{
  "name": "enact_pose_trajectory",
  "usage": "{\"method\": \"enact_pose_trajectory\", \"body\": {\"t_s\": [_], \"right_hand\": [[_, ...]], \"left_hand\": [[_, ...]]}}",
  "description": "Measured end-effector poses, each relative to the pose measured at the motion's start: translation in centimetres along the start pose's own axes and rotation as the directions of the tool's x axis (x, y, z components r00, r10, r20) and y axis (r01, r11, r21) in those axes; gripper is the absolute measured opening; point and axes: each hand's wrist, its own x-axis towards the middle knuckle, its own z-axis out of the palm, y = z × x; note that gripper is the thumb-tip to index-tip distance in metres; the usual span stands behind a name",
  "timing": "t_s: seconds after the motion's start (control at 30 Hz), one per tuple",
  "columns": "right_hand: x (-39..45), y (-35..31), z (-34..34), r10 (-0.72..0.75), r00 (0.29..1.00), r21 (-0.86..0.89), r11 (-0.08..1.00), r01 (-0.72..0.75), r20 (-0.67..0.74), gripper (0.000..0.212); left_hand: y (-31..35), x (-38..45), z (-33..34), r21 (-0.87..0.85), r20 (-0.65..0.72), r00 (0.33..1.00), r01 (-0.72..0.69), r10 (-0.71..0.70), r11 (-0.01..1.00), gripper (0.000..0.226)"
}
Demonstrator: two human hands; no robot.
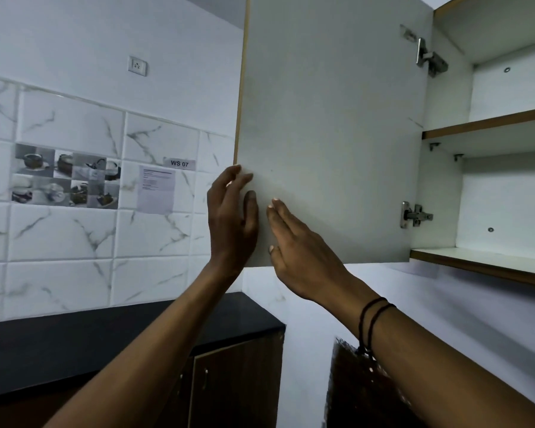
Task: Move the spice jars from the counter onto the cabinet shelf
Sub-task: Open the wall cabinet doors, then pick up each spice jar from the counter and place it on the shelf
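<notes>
Door (331,125) stands wide, left hand (230,217) curled on its edge, right hand (300,251) flat and empty against it; shelves (488,125) bare, so next comes fetching jars from the counter (105,338).

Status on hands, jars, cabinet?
Left hand gripping cabinet door edge, right hand flat against it. Door open, shelves bare. No jars in view.
</notes>
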Motion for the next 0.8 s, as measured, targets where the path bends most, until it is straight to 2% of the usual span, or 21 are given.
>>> {"method": "enact_pose_trajectory", "body": {"t_s": [0.1,0.17,0.23,0.3,0.37,0.43,0.6,0.67,0.8], "right_hand": [[-2.2,0.4,-0.5,0.052,0.998,0.005,0.999,-0.052,-0.024,0.062],[-4.0,0.7,-0.7,0.094,0.994,0.009,0.996,-0.094,-0.063,0.060],[-5.9,1.1,-0.7,0.135,0.986,0.013,0.991,-0.134,-0.095,0.057],[-8.2,1.8,-0.5,0.181,0.977,0.016,0.984,-0.180,-0.115,0.052],[-10.9,2.5,0.1,0.237,0.963,0.020,0.972,-0.236,-0.129,0.048],[-14.2,3.3,1.1,0.323,0.939,0.023,0.946,-0.323,-0.115,0.047],[-23.1,3.8,4.4,0.568,0.823,0.003,0.823,-0.568,0.005,0.048],[-26.7,3.7,6.0,0.652,0.754,-0.016,0.757,-0.653,0.082,0.054],[-34.2,3.1,9.6,0.777,0.593,-0.048,0.615,-0.787,0.212,0.057]], "left_hand": [[0.8,-1.6,0.4,0.027,0.070,0.965,-0.256,0.254,0.966,0.026],[2.1,-3.1,0.7,-0.043,0.146,0.940,-0.306,0.309,0.951,0.027],[3.7,-5.1,1.1,-0.150,0.272,0.933,-0.199,0.234,0.968,0.033],[5.4,-7.6,1.6,-0.225,0.408,0.908,0.000,0.094,0.974,0.039],[6.6,-10.5,2.1,-0.236,0.531,0.847,0.186,-0.034,0.954,0.042],[7.5,-14.0,3.0,-0.233,0.648,0.754,0.330,-0.107,0.915,0.042],[10.1,-24.5,4.4,-0.235,0.848,0.517,0.564,-0.116,0.791,0.043],[10.8,-28.9,4.3,-0.236,0.881,0.462,0.613,-0.100,0.754,0.040],[11.4,-37.7,3.6,-0.201,0.934,0.354,0.615,-0.039,0.762,0.036]]}}
